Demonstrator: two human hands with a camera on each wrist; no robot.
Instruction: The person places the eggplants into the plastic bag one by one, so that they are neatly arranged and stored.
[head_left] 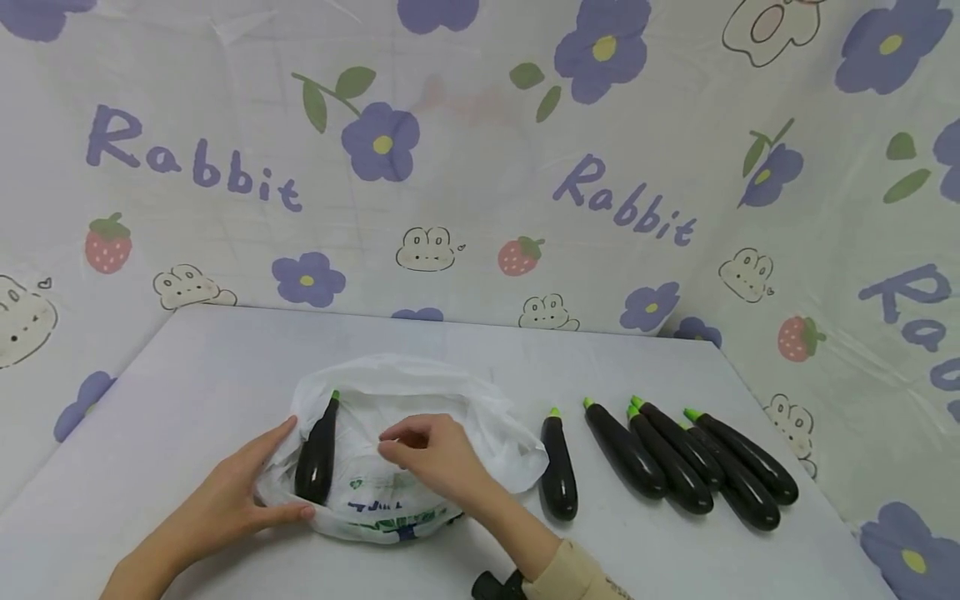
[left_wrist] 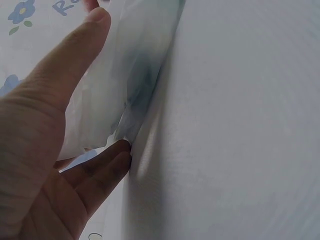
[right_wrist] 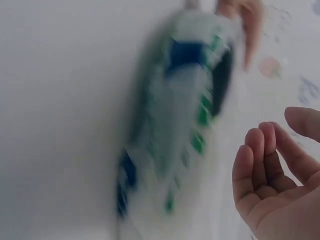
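Observation:
A white plastic bag [head_left: 390,375] with green and blue print lies with its mouth spread wide, one dark eggplant [head_left: 316,458] inside along its left side. My left hand [head_left: 225,500] holds the bag's left edge, thumb stretched along the front rim and fingers along the outer side. In the left wrist view, bent fingers [left_wrist: 107,170] touch the bag's edge close to the table. Over the bag's opening is my right hand [head_left: 438,458], fingers loosely bent with nothing between them. The right wrist view shows that hand beside the blurred printed bag [right_wrist: 185,100].
Just right of the bag lies a single eggplant [head_left: 558,471], its green stem pointing away. Farther right several more eggplants [head_left: 738,483] lie side by side on the white table [head_left: 225,350]. A patterned cloth [head_left: 465,192] hangs behind and at the sides.

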